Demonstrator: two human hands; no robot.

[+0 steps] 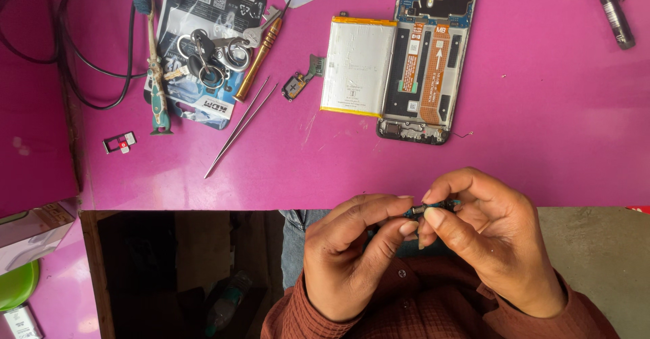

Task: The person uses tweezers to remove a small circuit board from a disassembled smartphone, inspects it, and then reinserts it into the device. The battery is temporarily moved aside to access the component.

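My left hand (352,258) and my right hand (491,234) meet just below the pink table's front edge (203,200). Between their fingertips they pinch a small dark circuit part (433,208) with a bluish edge. On the table above lies an opened phone body (426,58) with its back off, showing an orange flex strip. A silver battery (357,65) rests against the phone's left side, lifted out.
Tweezers (240,128), a gold-handled screwdriver (261,55), a small dark module (301,80), a SIM tray (120,142), a brush (154,68), keys on a printed pouch (206,58), black cable (61,55) and a black pen (613,11) lie on the table.
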